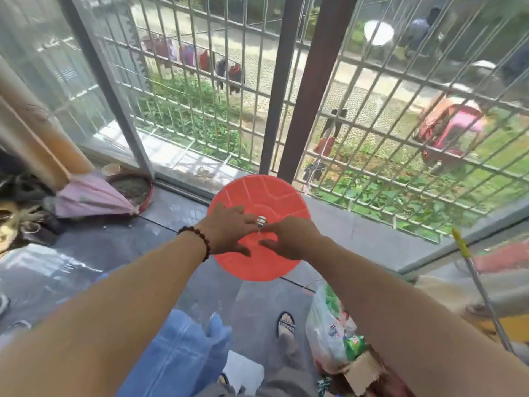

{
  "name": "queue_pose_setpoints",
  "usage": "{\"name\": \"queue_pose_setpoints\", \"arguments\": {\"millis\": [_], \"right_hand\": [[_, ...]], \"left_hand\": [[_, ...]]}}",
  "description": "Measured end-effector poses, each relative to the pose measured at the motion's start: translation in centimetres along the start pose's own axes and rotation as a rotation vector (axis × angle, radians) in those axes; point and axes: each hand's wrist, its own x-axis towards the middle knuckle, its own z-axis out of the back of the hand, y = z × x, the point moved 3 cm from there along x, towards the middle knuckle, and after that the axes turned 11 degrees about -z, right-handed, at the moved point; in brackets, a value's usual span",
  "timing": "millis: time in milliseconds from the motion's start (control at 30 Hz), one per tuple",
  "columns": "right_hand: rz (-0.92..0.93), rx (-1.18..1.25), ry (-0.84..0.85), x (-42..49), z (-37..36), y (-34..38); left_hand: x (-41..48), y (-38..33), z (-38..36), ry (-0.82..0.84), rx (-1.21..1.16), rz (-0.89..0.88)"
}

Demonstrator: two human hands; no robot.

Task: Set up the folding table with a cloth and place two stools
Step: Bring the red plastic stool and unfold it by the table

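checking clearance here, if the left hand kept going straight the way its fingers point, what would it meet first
The left hand already rests on the red stool seat, fingers aimed right toward the right hand. It would most likely meet that hand's fingertips first, near the small metal piece at the centre; depth between them is unclear.

Under the two hands' grip, the red stool [259,207] shows its round seat only — legs hidden beneath. Fingertips blur together at the centre; whatever shiny bit sits there is unreadable.
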Motion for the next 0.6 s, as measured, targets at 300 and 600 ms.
{"name": "queue_pose_setpoints", "arguments": {"millis": [300, 600], "right_hand": [[0.277, -0.121, -0.025, 11.7, 4.7, -3.5], [0.526, -0.196, 0.026, 19.7, 5.4, -3.2]], "left_hand": [[5.3, 7.4, 0.5, 0.023, -0.133, 0.267], [7.4, 10.0, -1.9, 0.063, -0.278, 0.534]]}}
